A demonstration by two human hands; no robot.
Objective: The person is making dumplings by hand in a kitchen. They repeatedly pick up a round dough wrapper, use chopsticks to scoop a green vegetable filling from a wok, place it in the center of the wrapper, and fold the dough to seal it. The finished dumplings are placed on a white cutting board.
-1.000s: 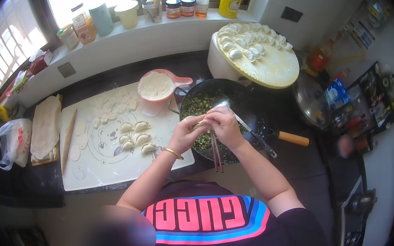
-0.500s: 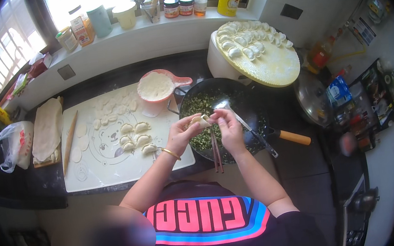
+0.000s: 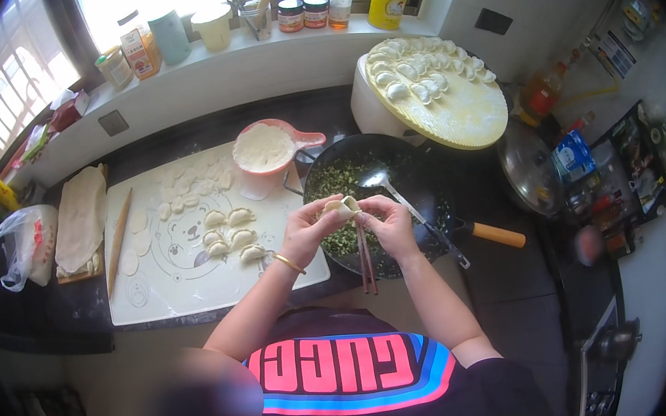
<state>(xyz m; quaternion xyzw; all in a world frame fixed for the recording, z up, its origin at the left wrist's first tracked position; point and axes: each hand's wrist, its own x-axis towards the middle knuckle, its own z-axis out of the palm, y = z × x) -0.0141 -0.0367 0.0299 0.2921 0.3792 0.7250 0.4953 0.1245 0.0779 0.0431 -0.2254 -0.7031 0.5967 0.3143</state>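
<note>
Above the near part of a black wok (image 3: 444,188), both hands hold a half-folded dumpling (image 3: 341,209), its opening still showing at the top. My left hand (image 3: 311,230) pinches the left side between thumb and fingers. On the other side, my right hand (image 3: 389,226) grips the right edge with its fingertips. Chopped green filling (image 3: 338,176) covers much of the wok's left side. A metal spoon (image 3: 409,200) leans in the wok, handle toward me. Brown chopsticks (image 3: 367,265) rest over the near rim, their upper ends hidden near the hands.
A white mat (image 3: 155,296) on the left bears folded dumplings (image 3: 230,233), round wrappers (image 3: 184,183), a rolling pin (image 3: 121,242) and a pink bowl of flour (image 3: 305,138). Behind the wok stands a round yellow tray (image 3: 454,126) with many dumplings. The wok's wooden handle (image 3: 500,233) juts right.
My right hand's fingers have lowered and spread along the dumpling's right edge. The dumpling has turned upward, so its opening shows more. My left hand keeps nearly the same place.
</note>
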